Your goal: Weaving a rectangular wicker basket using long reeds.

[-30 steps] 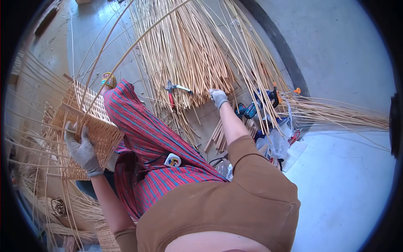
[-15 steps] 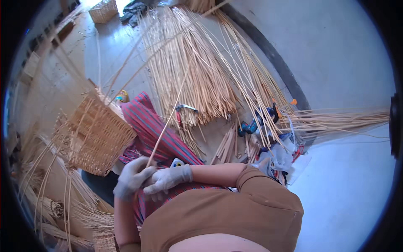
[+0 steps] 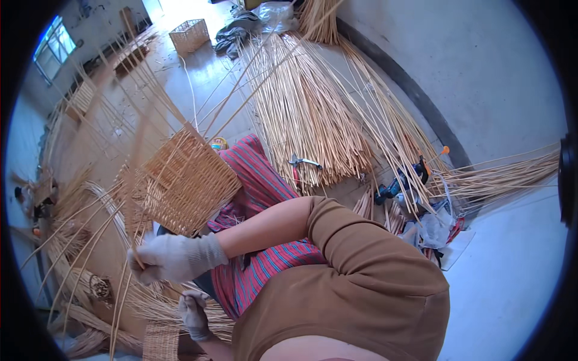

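Beside our striped trouser leg (image 3: 262, 168), the wicker basket (image 3: 195, 189) stands tilted, perhaps so the leg steadies it. Our right hand (image 3: 165, 259) pinches a blurred cane (image 3: 129, 210), seemingly for control; our left hand (image 3: 194, 314) curls below, its grip unclear.

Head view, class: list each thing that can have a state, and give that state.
Right hand: gloved, closed on a cane
Cane: held, blurred
Left hand: gloved, fingers curled; grip unclear
Near basket: tilted, unfinished, long ends sticking out
Far basket: standing on the floor
Shears: handles spread apart
Cane bundle: laid out loose
Power tool: lying down
Clear bag: crumpled
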`<state>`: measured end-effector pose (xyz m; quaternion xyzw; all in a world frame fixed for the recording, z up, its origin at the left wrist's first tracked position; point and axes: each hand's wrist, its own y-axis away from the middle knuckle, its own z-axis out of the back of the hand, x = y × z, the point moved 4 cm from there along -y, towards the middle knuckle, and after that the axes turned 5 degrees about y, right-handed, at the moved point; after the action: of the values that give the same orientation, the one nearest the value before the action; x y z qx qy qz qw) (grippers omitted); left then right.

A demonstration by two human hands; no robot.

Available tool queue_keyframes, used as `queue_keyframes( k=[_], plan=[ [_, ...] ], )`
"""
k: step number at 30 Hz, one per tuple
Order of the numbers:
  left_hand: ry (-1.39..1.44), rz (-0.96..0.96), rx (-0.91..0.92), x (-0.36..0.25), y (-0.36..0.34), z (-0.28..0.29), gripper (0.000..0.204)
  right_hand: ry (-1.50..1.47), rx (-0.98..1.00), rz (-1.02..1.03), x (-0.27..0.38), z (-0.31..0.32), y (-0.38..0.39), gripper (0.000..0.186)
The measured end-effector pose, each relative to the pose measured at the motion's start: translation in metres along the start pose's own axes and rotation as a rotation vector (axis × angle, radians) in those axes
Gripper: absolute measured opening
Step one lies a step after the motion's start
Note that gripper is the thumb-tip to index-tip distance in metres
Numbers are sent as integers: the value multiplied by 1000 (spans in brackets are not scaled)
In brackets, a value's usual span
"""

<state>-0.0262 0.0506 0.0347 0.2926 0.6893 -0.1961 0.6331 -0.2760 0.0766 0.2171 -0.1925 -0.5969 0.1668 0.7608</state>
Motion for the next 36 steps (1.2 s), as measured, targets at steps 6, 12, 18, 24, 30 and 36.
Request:
queue_keyframes(
  k=[6,12,18,24,30,36],
  plan=[
    [-420,-144,-103,-10,-57,-27,41,518,-25,-194,-14,58,14,18],
    [-166,-359,-370,-4,-130,-28,11,-241,-302,-206,-73,135,70,13],
    [90,-318,-626,24,-201,5,21,-246,-730,-284,-132,172,87,10],
    [-168,-509,-672,20,-221,10,22,-210,-756,-281,-165,172,96,8],
    [-233,-608,-742,13,-226,12,16,-272,-650,-325,-171,187,84,11],
    [-189,-513,-768,7,-228,7,24,-314,-544,-318,-180,189,65,10]
  ],
)
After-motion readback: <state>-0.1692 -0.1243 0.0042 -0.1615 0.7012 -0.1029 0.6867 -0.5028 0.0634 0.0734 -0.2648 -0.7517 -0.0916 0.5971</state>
